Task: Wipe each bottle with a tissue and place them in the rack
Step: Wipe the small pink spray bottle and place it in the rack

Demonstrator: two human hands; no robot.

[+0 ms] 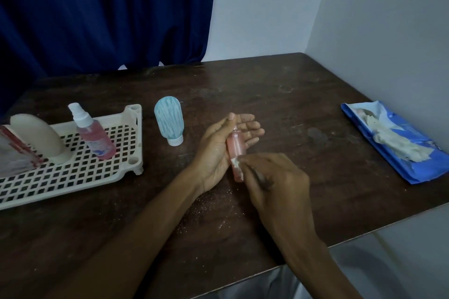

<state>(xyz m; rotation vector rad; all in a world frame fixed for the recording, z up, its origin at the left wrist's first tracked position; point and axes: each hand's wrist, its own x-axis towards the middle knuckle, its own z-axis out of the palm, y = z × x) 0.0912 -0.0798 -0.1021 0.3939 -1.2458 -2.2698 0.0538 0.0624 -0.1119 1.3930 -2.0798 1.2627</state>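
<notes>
Left hand (217, 145) palm-up holding pink bottle (234, 147), right hand (279, 183) pinching tissue (236, 160) against it

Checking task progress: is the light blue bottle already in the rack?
No, the light blue bottle stands cap-down on the table beside the rack, not in it.

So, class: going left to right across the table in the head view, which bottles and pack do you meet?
Cream bottle, spray bottle, blue bottle, small pink bottle, tissue pack.
</notes>
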